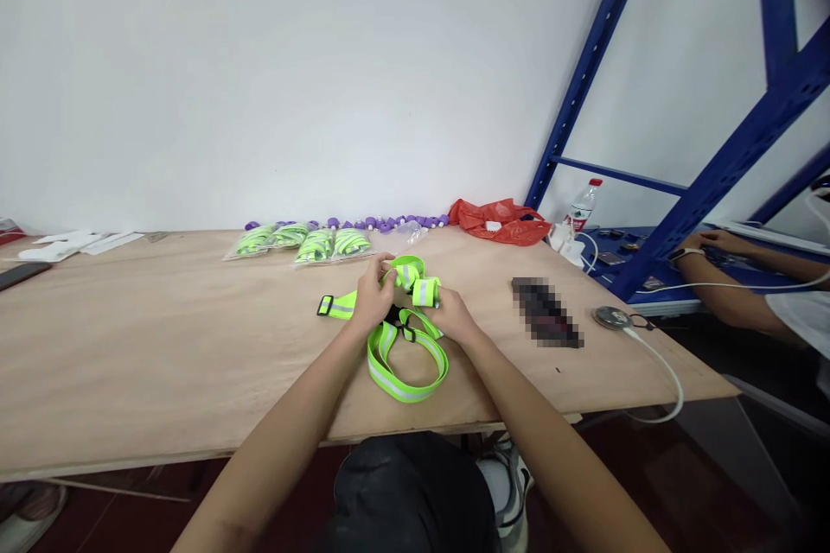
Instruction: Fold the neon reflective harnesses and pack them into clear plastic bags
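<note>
Both my hands grip a neon-yellow reflective strap (407, 393) with a silver stripe down its middle. My left hand (376, 292) pinches a bunched part of it, fingers closed at the upper left. On the other side my right hand (452, 313) is closed on a folded part, which sticks up in front of the fingers. A loop of the strap lies on the table toward me, with a black slider on it. One end with a black buckle (325, 305) points out left of my left hand. Part of the strap is hidden behind my fingers.
Clear bags of folded straps (316, 246) lie toward the wall, before a row of purple items (389, 224). A red plastic bag (499, 220), a bottle (584, 206), a pixelated dark object (546, 312) and a round corded device (610, 317) are right. Another person's arms (732, 285) show beyond the blue rack (713, 138).
</note>
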`<state>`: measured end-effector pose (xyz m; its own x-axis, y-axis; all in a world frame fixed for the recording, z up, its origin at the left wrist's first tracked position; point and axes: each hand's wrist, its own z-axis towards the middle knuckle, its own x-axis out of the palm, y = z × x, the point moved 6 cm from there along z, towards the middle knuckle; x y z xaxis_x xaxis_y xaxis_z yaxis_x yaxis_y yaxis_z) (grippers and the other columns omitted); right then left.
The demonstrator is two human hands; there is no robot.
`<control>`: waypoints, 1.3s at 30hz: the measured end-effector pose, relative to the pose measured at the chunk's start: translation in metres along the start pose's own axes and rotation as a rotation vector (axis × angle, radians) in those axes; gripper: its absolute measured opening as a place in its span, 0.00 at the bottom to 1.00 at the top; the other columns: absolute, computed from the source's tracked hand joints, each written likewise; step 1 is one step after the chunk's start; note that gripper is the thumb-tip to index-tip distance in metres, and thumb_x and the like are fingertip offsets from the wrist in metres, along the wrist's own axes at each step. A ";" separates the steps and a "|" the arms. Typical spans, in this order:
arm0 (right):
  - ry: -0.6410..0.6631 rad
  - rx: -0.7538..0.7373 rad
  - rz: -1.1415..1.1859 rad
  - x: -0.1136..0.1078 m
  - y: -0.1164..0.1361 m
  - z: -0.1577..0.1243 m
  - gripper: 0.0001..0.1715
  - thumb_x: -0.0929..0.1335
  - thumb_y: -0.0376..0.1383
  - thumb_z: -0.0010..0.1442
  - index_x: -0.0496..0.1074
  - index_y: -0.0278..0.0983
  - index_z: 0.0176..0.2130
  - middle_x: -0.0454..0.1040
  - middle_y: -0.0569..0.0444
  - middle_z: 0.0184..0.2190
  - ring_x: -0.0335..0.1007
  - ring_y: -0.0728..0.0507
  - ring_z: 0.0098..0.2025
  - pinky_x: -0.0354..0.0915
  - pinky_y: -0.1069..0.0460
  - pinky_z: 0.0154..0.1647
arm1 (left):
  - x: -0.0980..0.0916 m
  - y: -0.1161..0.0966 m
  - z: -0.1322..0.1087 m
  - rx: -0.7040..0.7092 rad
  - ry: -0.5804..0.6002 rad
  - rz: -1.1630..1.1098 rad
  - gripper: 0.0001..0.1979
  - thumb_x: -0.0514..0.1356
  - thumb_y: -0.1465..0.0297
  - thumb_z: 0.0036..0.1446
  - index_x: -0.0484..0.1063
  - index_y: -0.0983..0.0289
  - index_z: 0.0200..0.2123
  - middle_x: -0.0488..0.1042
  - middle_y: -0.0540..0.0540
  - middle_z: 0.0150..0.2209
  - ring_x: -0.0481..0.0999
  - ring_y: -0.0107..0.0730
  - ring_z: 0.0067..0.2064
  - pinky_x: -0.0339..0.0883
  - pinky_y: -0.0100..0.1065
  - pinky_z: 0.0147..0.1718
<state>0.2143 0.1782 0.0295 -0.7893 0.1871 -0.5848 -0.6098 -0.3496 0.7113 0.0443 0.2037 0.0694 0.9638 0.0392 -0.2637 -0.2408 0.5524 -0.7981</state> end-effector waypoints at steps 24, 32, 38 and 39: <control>-0.399 0.344 1.002 -0.012 -0.045 0.007 0.22 0.76 0.50 0.46 0.75 0.37 0.33 0.79 0.54 0.28 0.73 0.45 0.27 0.71 0.50 0.30 | 0.008 0.009 -0.003 -0.090 0.363 0.505 0.34 0.63 0.63 0.55 0.59 0.61 0.64 0.75 0.61 0.53 0.76 0.49 0.52 0.69 0.41 0.47; -0.108 0.353 1.105 -0.011 -0.038 0.011 0.30 0.68 0.63 0.53 0.74 0.40 0.24 0.81 0.50 0.32 0.77 0.39 0.37 0.73 0.46 0.40 | 0.003 0.014 0.001 -0.062 0.265 0.455 0.45 0.61 0.64 0.56 0.41 0.64 0.71 0.56 0.70 0.68 0.69 0.53 0.60 0.67 0.45 0.52; 0.077 0.399 1.023 -0.001 -0.034 0.006 0.31 0.71 0.61 0.50 0.75 0.36 0.20 0.81 0.45 0.33 0.77 0.39 0.34 0.72 0.46 0.38 | 0.007 0.013 0.000 -0.129 0.338 0.391 0.34 0.53 0.59 0.64 0.49 0.66 0.68 0.81 0.58 0.38 0.81 0.44 0.38 0.70 0.39 0.40; 0.036 0.385 0.975 -0.002 -0.035 0.006 0.29 0.71 0.60 0.49 0.76 0.36 0.23 0.81 0.46 0.32 0.76 0.41 0.32 0.71 0.48 0.35 | 0.007 0.012 -0.001 -0.140 0.341 0.386 0.33 0.51 0.57 0.65 0.50 0.66 0.68 0.81 0.58 0.37 0.81 0.44 0.37 0.70 0.40 0.40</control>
<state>0.2368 0.1957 0.0083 -0.9522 -0.0488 0.3014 0.3025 -0.0174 0.9530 0.0481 0.2103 0.0574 0.7155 -0.0681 -0.6952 -0.6063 0.4337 -0.6665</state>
